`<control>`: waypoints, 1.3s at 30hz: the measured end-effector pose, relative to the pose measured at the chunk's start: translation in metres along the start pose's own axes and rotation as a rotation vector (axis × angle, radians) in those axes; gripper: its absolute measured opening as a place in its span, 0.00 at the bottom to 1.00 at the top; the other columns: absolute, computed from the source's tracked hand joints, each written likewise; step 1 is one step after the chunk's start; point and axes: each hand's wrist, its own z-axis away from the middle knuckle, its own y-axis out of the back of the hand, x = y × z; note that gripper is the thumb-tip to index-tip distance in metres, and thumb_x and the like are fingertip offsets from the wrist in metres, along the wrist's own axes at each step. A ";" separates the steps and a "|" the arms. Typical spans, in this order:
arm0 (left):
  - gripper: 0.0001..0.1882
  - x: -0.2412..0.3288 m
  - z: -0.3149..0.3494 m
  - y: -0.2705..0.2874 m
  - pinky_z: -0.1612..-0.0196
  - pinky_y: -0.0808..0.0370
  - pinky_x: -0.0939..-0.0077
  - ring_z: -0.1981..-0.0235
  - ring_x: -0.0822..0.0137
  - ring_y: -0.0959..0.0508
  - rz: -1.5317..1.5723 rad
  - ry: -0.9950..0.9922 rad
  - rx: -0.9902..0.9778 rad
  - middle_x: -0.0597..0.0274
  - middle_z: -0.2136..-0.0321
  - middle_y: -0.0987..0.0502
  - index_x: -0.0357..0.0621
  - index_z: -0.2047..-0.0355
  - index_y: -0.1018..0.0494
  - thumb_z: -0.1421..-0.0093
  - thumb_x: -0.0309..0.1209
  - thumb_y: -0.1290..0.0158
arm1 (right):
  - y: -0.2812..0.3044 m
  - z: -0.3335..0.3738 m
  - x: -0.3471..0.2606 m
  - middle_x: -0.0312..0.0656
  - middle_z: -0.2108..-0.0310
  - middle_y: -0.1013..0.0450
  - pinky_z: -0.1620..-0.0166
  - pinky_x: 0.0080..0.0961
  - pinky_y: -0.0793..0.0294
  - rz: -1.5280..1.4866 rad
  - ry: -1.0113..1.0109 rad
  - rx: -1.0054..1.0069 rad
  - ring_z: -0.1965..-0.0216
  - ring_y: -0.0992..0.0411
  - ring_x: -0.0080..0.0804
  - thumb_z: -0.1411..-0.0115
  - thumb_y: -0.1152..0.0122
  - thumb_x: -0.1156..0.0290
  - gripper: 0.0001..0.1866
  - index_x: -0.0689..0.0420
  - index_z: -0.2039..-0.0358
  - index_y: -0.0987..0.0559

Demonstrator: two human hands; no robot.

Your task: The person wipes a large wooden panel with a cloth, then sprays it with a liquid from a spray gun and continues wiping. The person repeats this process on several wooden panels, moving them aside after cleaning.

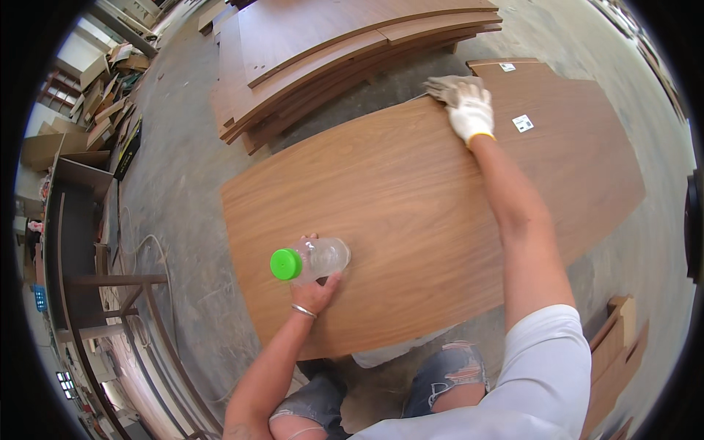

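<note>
Grey concrete floor (183,161) spreads all around, and across the middle of the frame lies a broad brown wood-grain panel (411,213) with bowed edges. Up at its top edge, the right hand (471,111), in a white knit glove with a yellow cuff, bears on a crumpled grey-brown cloth (438,86); its fingers lie over the fabric, though whether they're pinching it I cannot tell. Lower left of centre, the bare left hand (313,295) has its fingers and thumb wrapped round a clear plastic bottle (328,257) with a bright green cap (286,264); whether its base touches the wood isn't clear. Looks like a wiping step to me, and another pass would call for flat pressure with the bottle held clear. Watch the white square label (522,123) right of the glove: a cloth could snag there. Just beyond, at upper centre, a stack of brown panels (293,44) crowds that far edge. Over at left stands a dark metal frame (121,280), well apart, with brown boards (616,334) at lower right.
</note>
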 end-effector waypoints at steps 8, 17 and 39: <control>0.47 -0.037 0.015 0.013 0.35 0.35 0.49 0.37 0.39 0.32 -0.131 0.206 -0.028 0.41 0.37 0.30 0.38 0.33 0.36 0.45 0.55 0.35 | 0.058 0.127 0.056 0.46 0.39 0.29 0.30 0.48 0.45 -0.260 -0.083 -0.031 0.36 0.36 0.47 0.42 0.33 0.59 0.31 0.57 0.40 0.25; 0.36 -0.014 0.007 0.002 0.32 0.38 0.49 0.35 0.39 0.34 -0.083 0.032 0.027 0.40 0.38 0.30 0.38 0.37 0.33 0.43 0.40 0.37 | 0.138 0.278 0.138 0.46 0.35 0.31 0.26 0.54 0.51 -0.170 -0.127 -0.171 0.31 0.39 0.48 0.44 0.33 0.61 0.32 0.53 0.38 0.25; 0.24 -0.114 0.120 0.084 0.47 0.30 0.46 0.52 0.38 0.26 -0.692 0.707 0.429 0.38 0.56 0.23 0.33 0.56 0.27 0.31 0.46 0.50 | 0.139 0.331 0.096 0.41 0.31 0.33 0.26 0.59 0.56 0.021 -0.484 -0.158 0.30 0.41 0.47 0.40 0.35 0.59 0.34 0.53 0.34 0.28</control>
